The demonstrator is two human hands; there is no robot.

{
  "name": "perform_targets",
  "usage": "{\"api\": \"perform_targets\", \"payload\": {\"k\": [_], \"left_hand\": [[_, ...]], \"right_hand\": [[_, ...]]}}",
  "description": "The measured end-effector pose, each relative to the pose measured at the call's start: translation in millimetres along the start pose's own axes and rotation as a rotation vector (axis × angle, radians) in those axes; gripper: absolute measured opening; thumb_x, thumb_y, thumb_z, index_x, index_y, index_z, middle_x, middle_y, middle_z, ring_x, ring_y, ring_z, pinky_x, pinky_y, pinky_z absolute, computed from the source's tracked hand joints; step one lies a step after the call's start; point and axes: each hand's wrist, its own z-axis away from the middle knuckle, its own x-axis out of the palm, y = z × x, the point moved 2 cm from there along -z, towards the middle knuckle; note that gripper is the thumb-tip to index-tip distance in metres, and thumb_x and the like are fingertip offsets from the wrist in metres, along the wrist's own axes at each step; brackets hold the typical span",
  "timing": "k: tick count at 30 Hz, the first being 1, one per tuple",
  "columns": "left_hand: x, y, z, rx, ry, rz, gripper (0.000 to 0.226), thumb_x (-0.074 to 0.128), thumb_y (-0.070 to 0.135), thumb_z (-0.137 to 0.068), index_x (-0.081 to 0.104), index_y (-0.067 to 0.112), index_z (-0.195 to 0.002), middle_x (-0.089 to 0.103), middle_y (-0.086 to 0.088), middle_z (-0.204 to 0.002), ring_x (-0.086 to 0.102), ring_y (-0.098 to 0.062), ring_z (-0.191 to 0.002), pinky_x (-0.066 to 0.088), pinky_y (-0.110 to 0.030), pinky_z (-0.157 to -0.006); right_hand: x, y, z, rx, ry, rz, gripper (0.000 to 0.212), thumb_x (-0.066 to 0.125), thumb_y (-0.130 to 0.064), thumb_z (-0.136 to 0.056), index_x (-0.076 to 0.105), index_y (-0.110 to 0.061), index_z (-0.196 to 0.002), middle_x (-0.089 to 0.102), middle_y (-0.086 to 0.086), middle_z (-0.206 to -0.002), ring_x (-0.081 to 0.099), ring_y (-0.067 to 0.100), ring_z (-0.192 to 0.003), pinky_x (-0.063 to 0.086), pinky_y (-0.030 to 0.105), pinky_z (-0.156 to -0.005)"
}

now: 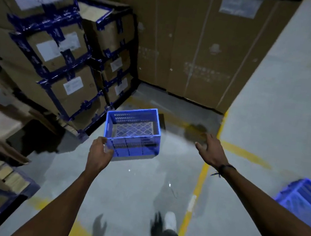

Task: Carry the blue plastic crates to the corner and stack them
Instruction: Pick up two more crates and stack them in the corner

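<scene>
Blue plastic crate (132, 132): open-topped with a lattice bottom, it sits short of the corner formed by the taped carton stack (63, 63) and the tall cardboard boxes (199, 44). The pictures do not settle whether its base is on the floor or just above it.
Left hand (99, 155): at the crate's near left corner, fingers (102, 140) curled round the rim and gripping it.
Right hand (210, 152): well apart from the crate to its right, fingers spread and relaxed, holding nothing.
Second blue crate (304, 203): far to the right of the first crate, across the yellow floor line (200, 180), only partly in view.
Step in hand: judged from the one-handed grip, placing the first crate in the corner as the base of the stack.
Doing it well: bring the free hand onto the crate's right rim so the load is balanced; a single corner grip tends to let the box swing and tip.
Placement: slide or set it deeper, square to both cardboard faces and close against them, so later crates line up without overhang.
Watch for: the dark patch (196, 132) on the floor right of the crate, which may be wet, and the low corners of the taped carton stack to its left, which could snag the rim.
Afterwards: let go only once all four bottom edges sit flat.
</scene>
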Motion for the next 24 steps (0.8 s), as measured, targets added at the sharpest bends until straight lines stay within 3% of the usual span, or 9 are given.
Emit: {"api": "perform_targets", "payload": {"k": [4, 10, 17, 20, 24], "left_hand": [[19, 60, 33, 0.144, -0.066, -0.019, 0.034, 0.069, 0.017, -0.084, 0.057, 0.005, -0.113, 0.061, -0.015, -0.112, 0.059, -0.031, -0.101, 0.046, -0.036, -0.08], [86, 160, 83, 0.308, -0.192, 0.013, 0.027, 0.063, 0.019, -0.077, 0.058, 0.005, -0.1, 0.062, -0.015, -0.099, 0.059, -0.032, -0.094, 0.046, -0.04, -0.082], [211, 291, 198, 0.451, -0.352, 0.058, 0.033, 0.069, 0.011, -0.082, 0.058, 0.005, -0.113, 0.059, -0.012, -0.113, 0.06, -0.022, -0.091, 0.044, -0.03, -0.077], [269, 339, 264, 0.497, -0.443, 0.06, 0.034, 0.07, 0.013, -0.082, 0.058, 0.006, -0.114, 0.06, -0.012, -0.116, 0.059, -0.02, -0.09, 0.043, -0.03, -0.077], [339, 399, 347, 0.556, -0.539, 0.09, 0.037, 0.069, 0.013, -0.082, 0.058, 0.007, -0.117, 0.061, -0.011, -0.119, 0.059, -0.02, -0.093, 0.044, -0.031, -0.078]], "right_hand": [[-44, 51, 69, 0.122, 0.062, -0.033, 0.047, 0.054, -0.046, -0.086, 0.049, -0.018, -0.124, 0.056, 0.007, -0.122, 0.059, 0.027, -0.106, 0.049, 0.042, -0.088], [-111, 148, 173, 0.307, 0.251, -0.109, 0.039, 0.06, -0.04, -0.086, 0.053, -0.02, -0.119, 0.058, 0.005, -0.118, 0.063, 0.02, -0.095, 0.05, 0.037, -0.085], [-192, 292, 332, 0.555, 0.422, -0.162, 0.045, 0.059, -0.043, -0.08, 0.056, -0.017, -0.117, 0.063, 0.008, -0.113, 0.066, 0.025, -0.093, 0.053, 0.045, -0.083], [-227, 355, 409, 0.648, 0.455, -0.13, 0.04, 0.068, -0.026, -0.083, 0.058, -0.008, -0.118, 0.064, 0.012, -0.115, 0.067, 0.028, -0.09, 0.05, 0.036, -0.081], [-266, 433, 496, 0.752, 0.528, -0.138, 0.04, 0.067, -0.03, -0.083, 0.059, -0.011, -0.117, 0.065, 0.011, -0.115, 0.067, 0.026, -0.088, 0.054, 0.04, -0.081]]}}
